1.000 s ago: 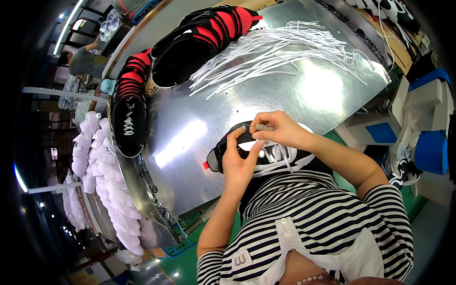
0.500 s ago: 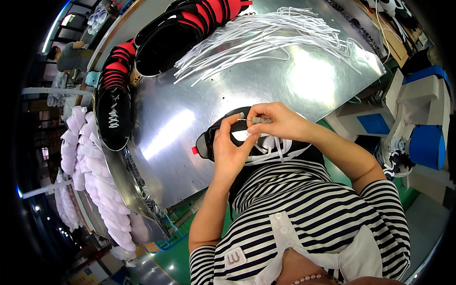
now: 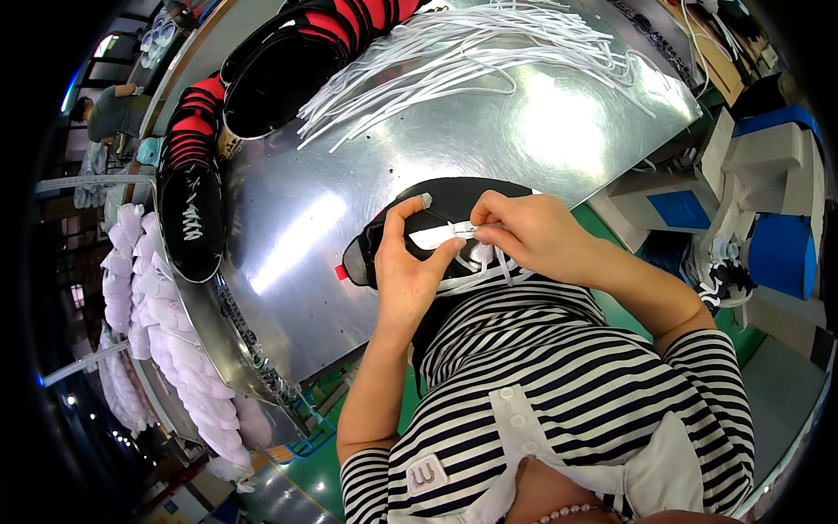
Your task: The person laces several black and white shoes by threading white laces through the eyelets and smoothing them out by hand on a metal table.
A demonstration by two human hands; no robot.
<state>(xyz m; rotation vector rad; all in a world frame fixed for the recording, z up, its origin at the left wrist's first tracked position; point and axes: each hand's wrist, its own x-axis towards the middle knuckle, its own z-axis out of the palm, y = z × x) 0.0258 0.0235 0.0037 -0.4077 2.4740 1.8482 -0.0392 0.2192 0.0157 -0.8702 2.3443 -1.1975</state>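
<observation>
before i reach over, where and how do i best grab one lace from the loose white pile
Probably by a loose end at the lower left of the white shoelaces, coming from the near side: ends there fan apart over bare metal tabletop, while strands in the middle overlap and would likely drag others along.

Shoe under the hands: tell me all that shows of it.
The shoe is black, fabric-like, with a grey patch and a small red tab at its left end. A white strip and white laces show along it. It lies lengthwise left to right at the table's near edge, close to the striped shirt. The left hand touches it; the right hand pinches something thin over the strip. The hands hide part of it.
</observation>
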